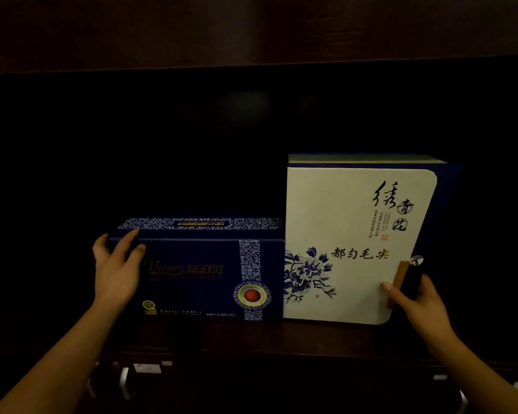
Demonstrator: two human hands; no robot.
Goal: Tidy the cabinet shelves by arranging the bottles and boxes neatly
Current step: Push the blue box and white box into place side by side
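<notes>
A long dark blue box (198, 276) with gold lettering and a blue-and-white patterned band lies on the dark wooden shelf (251, 336). Right beside it, touching, stands a taller white box (350, 234) with a blue flower and black calligraphy. My left hand (115, 270) grips the blue box's left end, fingers over its top corner. My right hand (416, 300) holds the white box's right edge near its brown clasp, thumb on the front face.
The cabinet interior behind and above the boxes is very dark. A wooden board (251, 31) spans overhead. Below the shelf edge, pale metal handles (124, 380) and small labels show faintly.
</notes>
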